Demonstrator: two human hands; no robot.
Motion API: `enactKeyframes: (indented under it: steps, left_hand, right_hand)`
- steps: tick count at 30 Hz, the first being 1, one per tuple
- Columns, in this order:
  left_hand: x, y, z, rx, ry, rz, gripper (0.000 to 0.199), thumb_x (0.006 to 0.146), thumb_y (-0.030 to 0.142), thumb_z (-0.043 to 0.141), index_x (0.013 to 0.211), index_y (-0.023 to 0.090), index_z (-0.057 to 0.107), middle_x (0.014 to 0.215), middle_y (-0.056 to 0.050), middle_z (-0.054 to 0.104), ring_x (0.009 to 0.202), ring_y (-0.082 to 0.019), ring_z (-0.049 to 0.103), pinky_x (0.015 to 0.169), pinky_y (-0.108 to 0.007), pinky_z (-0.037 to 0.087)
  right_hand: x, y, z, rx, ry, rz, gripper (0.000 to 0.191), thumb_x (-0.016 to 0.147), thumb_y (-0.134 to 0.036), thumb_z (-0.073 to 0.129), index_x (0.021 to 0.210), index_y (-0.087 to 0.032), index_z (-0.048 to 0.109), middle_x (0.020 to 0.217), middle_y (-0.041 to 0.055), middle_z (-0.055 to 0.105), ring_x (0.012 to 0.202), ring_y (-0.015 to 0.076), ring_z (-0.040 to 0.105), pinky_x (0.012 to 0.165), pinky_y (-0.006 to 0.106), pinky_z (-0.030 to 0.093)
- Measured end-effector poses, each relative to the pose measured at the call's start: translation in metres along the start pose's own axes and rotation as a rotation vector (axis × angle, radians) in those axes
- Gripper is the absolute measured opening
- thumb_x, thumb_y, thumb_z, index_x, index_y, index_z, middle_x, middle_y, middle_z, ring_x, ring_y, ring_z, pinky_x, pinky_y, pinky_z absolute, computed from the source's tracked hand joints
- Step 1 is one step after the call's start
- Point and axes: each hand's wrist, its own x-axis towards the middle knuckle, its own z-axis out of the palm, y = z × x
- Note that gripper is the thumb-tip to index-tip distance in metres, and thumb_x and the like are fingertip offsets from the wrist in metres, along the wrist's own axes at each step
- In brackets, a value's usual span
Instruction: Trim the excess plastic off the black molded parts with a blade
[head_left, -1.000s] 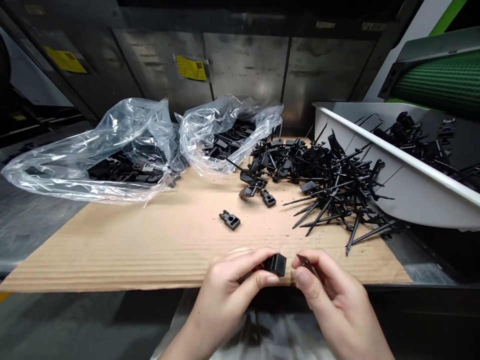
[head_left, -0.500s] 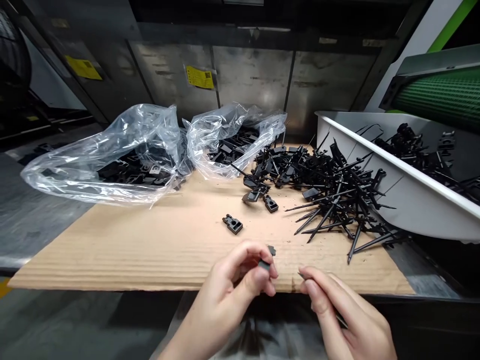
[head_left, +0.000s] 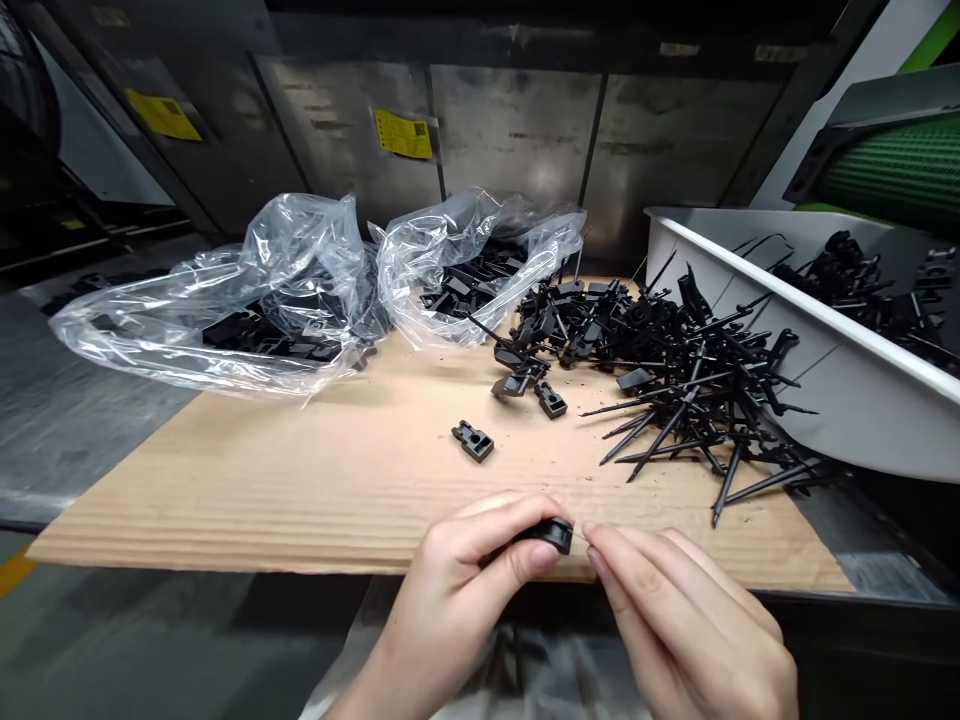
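My left hand (head_left: pixel 480 570) pinches a small black plastic part (head_left: pixel 553 534) between thumb and fingers, just over the near edge of the cardboard. Close by on the right, my right hand (head_left: pixel 667 600) is closed in a pinch, its fingertips almost at the part's end. Something thin and pale seems to show at those fingertips, too small to make out. Beyond my hands, one loose black plastic part (head_left: pixel 473 440) lies on the cardboard sheet (head_left: pixel 262 480), and another black part (head_left: pixel 551 400) lies beside the heap.
A tangled heap of black plastic pieces with long sprues (head_left: pixel 675 380) spreads at the right. Behind it stands a grey bin (head_left: pixel 787 300) of similar pieces. Two clear plastic bags, a left bag (head_left: pixel 300 230) and a right bag (head_left: pixel 420 240), hold black parts before a metal panel (head_left: pixel 517 140).
My hands have come closer together. The left hand has turned its part so the end faces right, and the right hand has moved left to it. The view has shifted slightly.
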Motion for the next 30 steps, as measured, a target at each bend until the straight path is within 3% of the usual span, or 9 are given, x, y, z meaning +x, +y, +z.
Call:
enactKeyframes:
  steps: [7,11,15,20,23,26,28,30]
  left_hand:
    - [0.001,-0.002,-0.002,0.011,-0.031,0.037,0.02,0.079,0.008,0.062,0.088,0.022,0.072,0.086,0.002,0.072,0.082,-0.013,0.065,0.075,-0.013,0.047]
    - [0.003,-0.003,-0.003,0.012,-0.085,0.086,0.018,0.082,0.012,0.06,0.089,0.024,0.072,0.083,0.001,0.071,0.077,-0.013,0.065,0.073,-0.015,0.049]
    - [0.003,-0.002,-0.002,0.019,-0.117,0.117,0.016,0.084,0.016,0.059,0.088,0.024,0.072,0.08,0.001,0.07,0.076,-0.015,0.065,0.071,-0.018,0.05]
    - [0.001,-0.002,-0.003,0.055,-0.115,0.128,0.013,0.082,0.015,0.06,0.085,0.02,0.072,0.081,-0.002,0.07,0.078,-0.018,0.066,0.072,-0.021,0.052]
    - [0.0,-0.004,-0.003,0.04,-0.131,0.129,0.015,0.082,0.012,0.06,0.085,0.02,0.071,0.082,-0.002,0.071,0.08,-0.017,0.066,0.073,-0.02,0.052]
    - [0.0,-0.006,-0.002,0.036,-0.125,0.16,0.022,0.08,0.006,0.061,0.089,0.023,0.072,0.088,0.0,0.071,0.085,-0.016,0.066,0.078,-0.018,0.05]
    - [0.0,-0.006,-0.003,0.05,-0.097,0.183,0.029,0.077,0.001,0.061,0.092,0.024,0.072,0.092,0.001,0.071,0.088,-0.015,0.066,0.082,-0.018,0.049]
    - [0.0,-0.006,-0.003,0.075,-0.058,0.195,0.03,0.076,0.0,0.062,0.091,0.024,0.072,0.097,0.0,0.071,0.09,-0.015,0.065,0.084,-0.018,0.048]
  right_hand:
    - [-0.003,0.002,0.0,0.084,-0.048,0.024,0.027,0.078,0.0,0.056,0.104,-0.008,0.058,0.082,0.0097,0.068,0.073,0.0163,0.064,0.068,0.024,0.052]
    - [0.004,-0.002,-0.003,0.359,-0.173,0.29,0.016,0.083,-0.008,0.049,0.09,-0.017,0.061,0.067,0.0006,0.063,0.059,0.0096,0.061,0.056,0.015,0.049]
    - [0.011,-0.008,-0.006,0.484,-0.288,0.519,0.021,0.086,-0.02,0.047,0.069,-0.02,0.058,0.057,-0.0025,0.056,0.051,0.0092,0.055,0.048,0.016,0.043]
    - [0.013,-0.011,-0.011,0.611,-0.399,0.739,0.027,0.086,-0.03,0.046,0.064,-0.018,0.057,0.055,-0.0025,0.049,0.05,0.0085,0.046,0.045,0.019,0.034]
    - [0.015,-0.006,-0.013,0.896,-0.586,0.971,0.032,0.085,-0.039,0.048,0.065,-0.016,0.057,0.053,-0.0042,0.046,0.045,0.0048,0.035,0.039,0.016,0.026]
    - [0.016,-0.003,-0.015,1.217,-0.77,1.095,0.03,0.081,-0.041,0.054,0.073,-0.014,0.063,0.048,-0.0056,0.047,0.037,0.0009,0.029,0.037,0.013,0.022]
    - [0.016,-0.004,-0.017,1.315,-0.782,1.144,0.027,0.077,-0.04,0.06,0.071,-0.014,0.066,0.045,-0.0055,0.048,0.035,-0.0007,0.028,0.035,0.011,0.018]
    - [0.014,-0.009,-0.018,1.301,-0.667,1.209,0.026,0.075,-0.04,0.062,0.069,-0.015,0.067,0.046,-0.0044,0.05,0.036,-0.0008,0.03,0.036,0.011,0.02]
